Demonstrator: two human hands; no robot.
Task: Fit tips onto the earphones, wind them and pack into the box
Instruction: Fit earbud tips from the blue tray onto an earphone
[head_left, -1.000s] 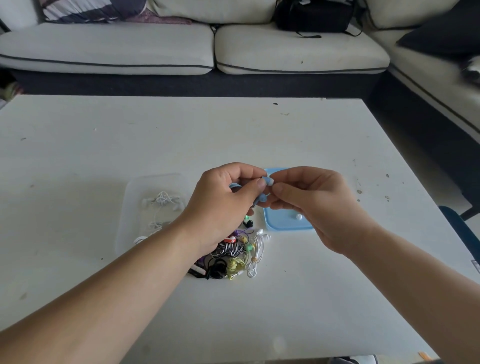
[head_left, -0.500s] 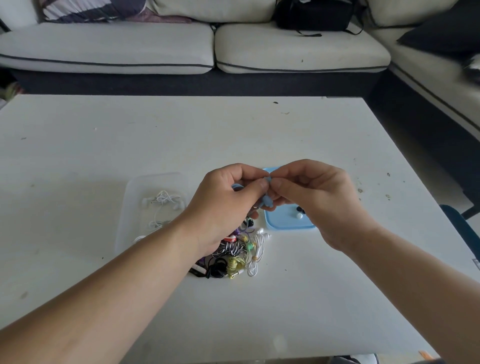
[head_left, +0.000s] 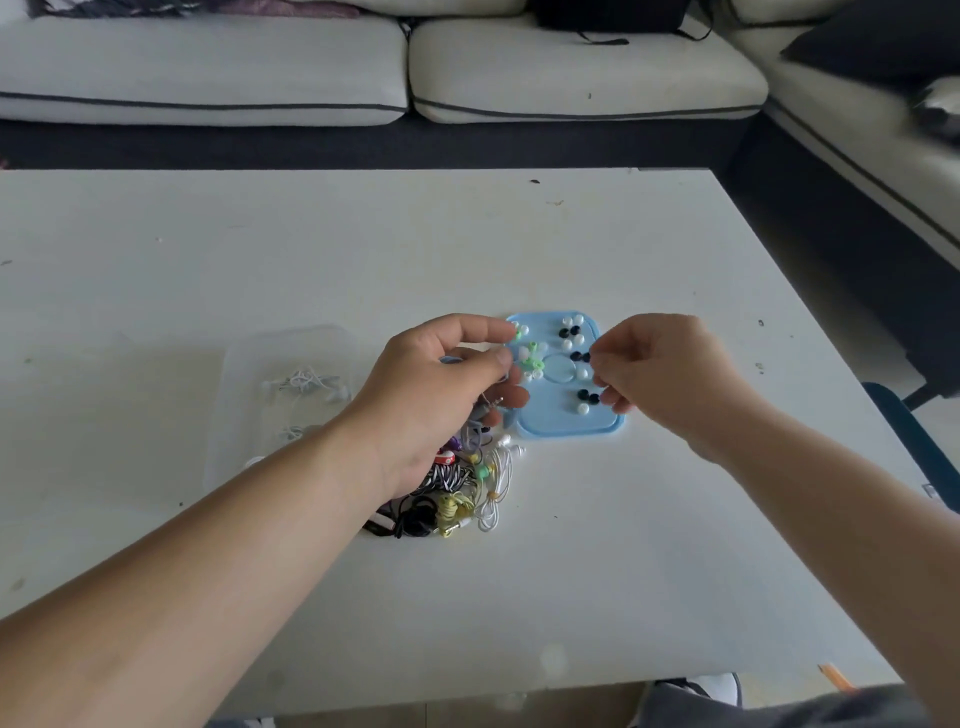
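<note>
While the left hand (head_left: 441, 400) hovers over the white surface (head_left: 597, 571), its fingers are curled round a blue-grey earphone (head_left: 510, 417), whose cable and metal plug hang beneath the palm. Just to its right lies a light blue lid (head_left: 566, 423), flat on the surface, strewn with loose white, black and green ear tips (head_left: 583, 409). The right hand (head_left: 670, 379) hangs over the lid's right edge, thumb and fingers drawn together beside a black tip (head_left: 575, 356); whether they pinch anything, I cannot tell. Below the left hand sits a tangled heap of earphones (head_left: 457, 483) in black, striped, yellow, green and white. Left of the heap stands a clear plastic box (head_left: 231, 405) with white earphones (head_left: 306, 382) inside. A pale sofa (head_left: 208, 67) runs behind.
</note>
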